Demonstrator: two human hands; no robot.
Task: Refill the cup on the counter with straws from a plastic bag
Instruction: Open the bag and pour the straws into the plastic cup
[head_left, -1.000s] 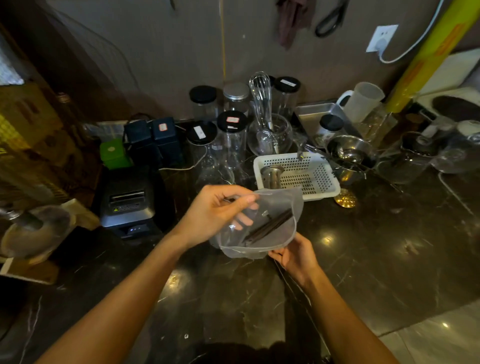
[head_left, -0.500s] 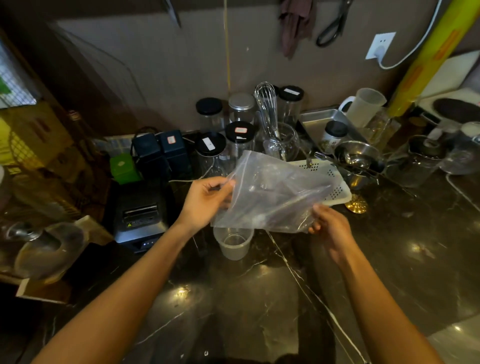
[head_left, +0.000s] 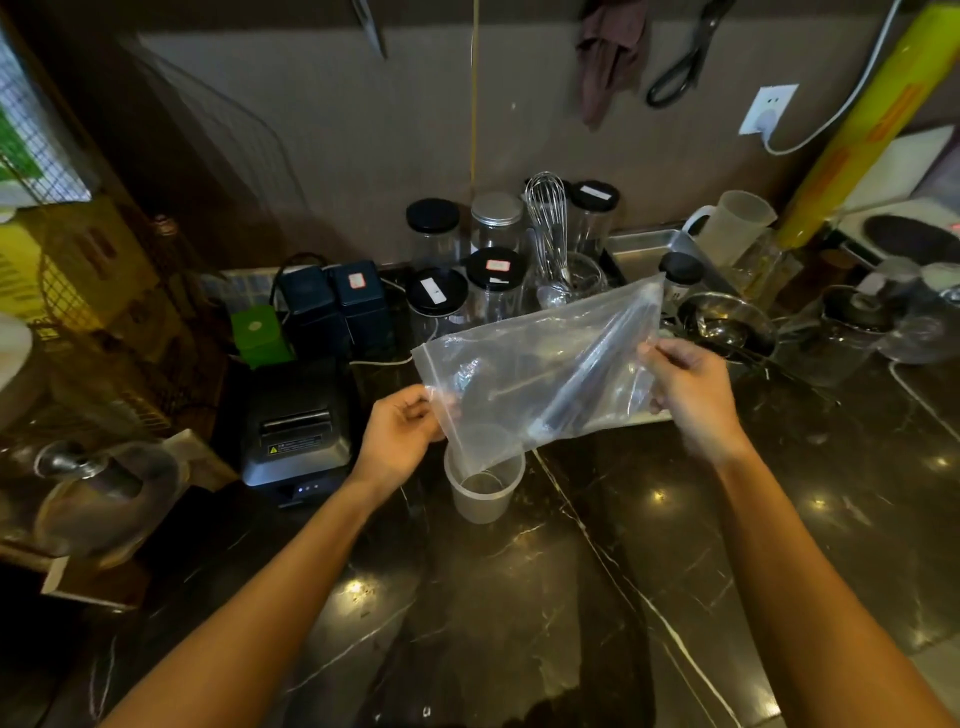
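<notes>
Item: clear plastic bag (head_left: 540, 374), held in the air directly above the cup, stretched flat between both hands and tilted, its far-right corner high and its near-left corner dipping to the cup's rim.
Contents: dark straws (head_left: 587, 369) in a loose bundle, lying diagonally inside, lower ends pointing down toward the cup.
Left hand (head_left: 400, 441): just left of the cup, grip pinched shut on the bag's lower-left edge by the seal strip.
Right hand (head_left: 691, 395): up and right of the cup, grip closed on the bag's right edge.
Cup (head_left: 483, 483): translucent, upright on the dark marble desk (head_left: 597, 597), no straws visible in it.
Other: black receipt printer (head_left: 296, 426) left of the cup; jars and a whisk (head_left: 548, 223) behind it.
Change: a second ago the bag was bunched low between the hands and hid the cup; it has since been lifted and spread out, leaving the cup exposed beneath.
Reading: the bag appears aligned for emptying. Whether its mouth is open cannot be told. No straws transferred yet.
</notes>
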